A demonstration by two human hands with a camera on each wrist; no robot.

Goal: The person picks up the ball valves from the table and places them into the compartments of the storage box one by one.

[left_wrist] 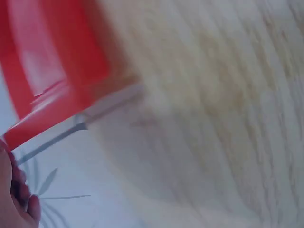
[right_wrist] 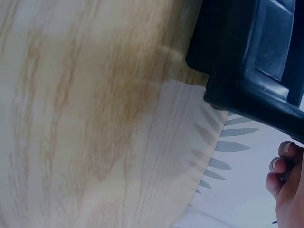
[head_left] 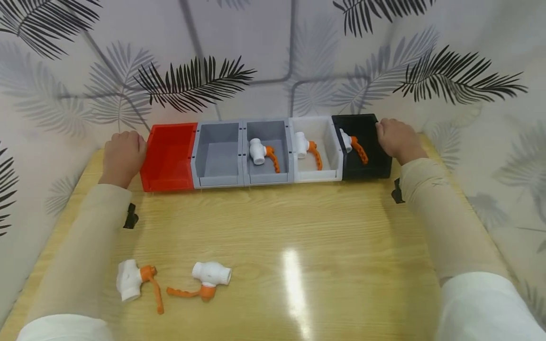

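Note:
A joined row of bins stands at the back: a red bin (head_left: 168,184), two grey bins (head_left: 219,181) (head_left: 268,178), a white bin (head_left: 317,175) and a black bin (head_left: 377,171). At the red bin's outer edge my left hand (head_left: 124,156) grips the rim with curled fingers. My right hand (head_left: 398,139) holds the black bin's outer rim likewise; its fingertips (right_wrist: 280,166) show curled below that rim. White valves with orange handles lie in the right-hand grey bin (head_left: 258,151), the white bin (head_left: 301,145) and the black bin (head_left: 359,150). Both thumbs are partly hidden.
Two more white valves with orange handles lie on the wooden table (head_left: 341,246), front left: one valve (head_left: 129,280) beside my left forearm, another valve (head_left: 212,273) to its right. A leaf-patterned cloth (head_left: 264,57) hangs behind the bins and along both sides.

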